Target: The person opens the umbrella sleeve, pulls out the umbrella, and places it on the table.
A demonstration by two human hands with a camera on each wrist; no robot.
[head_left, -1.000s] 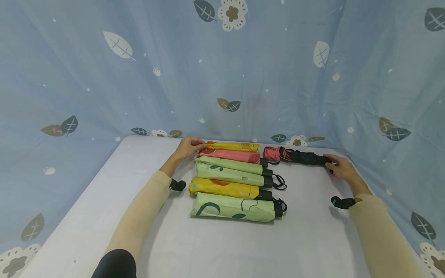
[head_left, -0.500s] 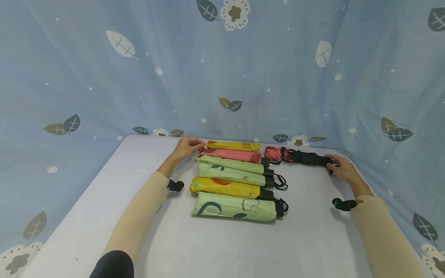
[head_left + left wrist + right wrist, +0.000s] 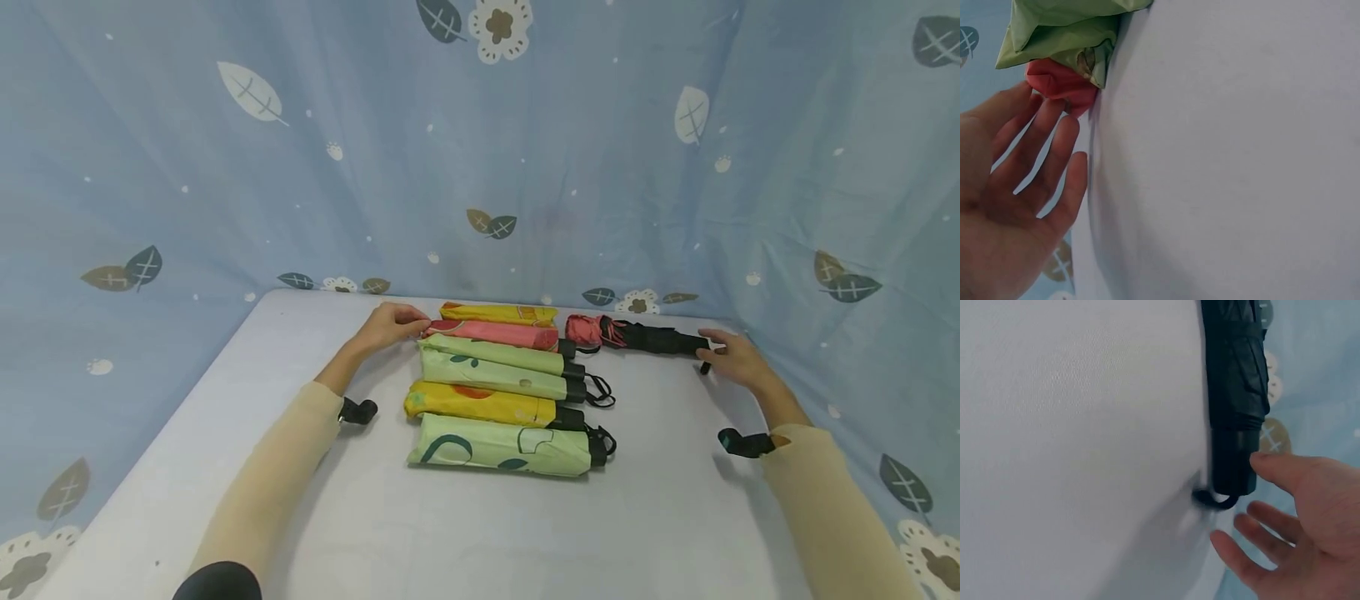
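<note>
In the head view several folded umbrellas lie in a row on the white table. My left hand [image 3: 388,327] is at the left end of the red umbrella [image 3: 495,333]. In the left wrist view its fingertips meet the red cloth end [image 3: 1063,84], fingers loosely extended. Behind lies a yellow umbrella [image 3: 498,314]. At the back right, a black umbrella [image 3: 660,338] lies end to end with a red folded umbrella [image 3: 587,330]. My right hand [image 3: 735,357] is at its handle [image 3: 1233,459]; the thumb touches the handle's side and the other fingers stay spread past its end.
Nearer me lie two light green umbrellas [image 3: 495,372], another yellow umbrella [image 3: 487,405] and a large light green umbrella [image 3: 502,446] in front. Their black handles and wrist straps point right. A blue leaf-patterned curtain [image 3: 360,192] hangs right behind the white table [image 3: 480,533].
My left hand has shifted from the rear yellow umbrella's end toward me, to the red umbrella's end. My right hand has barely moved at the black handle. The umbrellas lie as before.
</note>
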